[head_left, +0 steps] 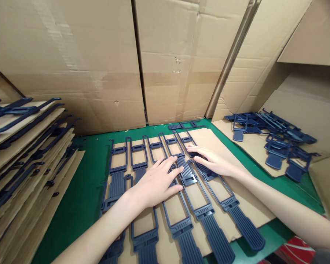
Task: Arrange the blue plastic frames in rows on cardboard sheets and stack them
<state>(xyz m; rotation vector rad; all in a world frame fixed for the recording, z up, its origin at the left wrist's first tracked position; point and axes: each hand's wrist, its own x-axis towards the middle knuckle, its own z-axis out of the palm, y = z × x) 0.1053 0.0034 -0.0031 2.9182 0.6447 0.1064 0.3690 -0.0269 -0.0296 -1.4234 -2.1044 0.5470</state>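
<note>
Dark blue plastic frames with ribbed paddle ends (196, 196) lie in two overlapping rows on a flat cardboard sheet (206, 137). My left hand (159, 180) rests palm down over the middle frames, its fingers spread and pointing to the upper right. To its right, my right hand (210, 159) reaches over the upper end of the rightmost frames, fingers apart and touching them. Neither hand is wrapped round a part. The surfaces under both palms are hidden.
A tall stack of cardboard sheets layered with blue parts (35, 176) stands at the left. Loose blue parts (275, 135) are piled on cardboard at the right. One part (185, 125) lies behind the sheet on the green table (82, 176). Large cardboard boxes (181, 66) form the back.
</note>
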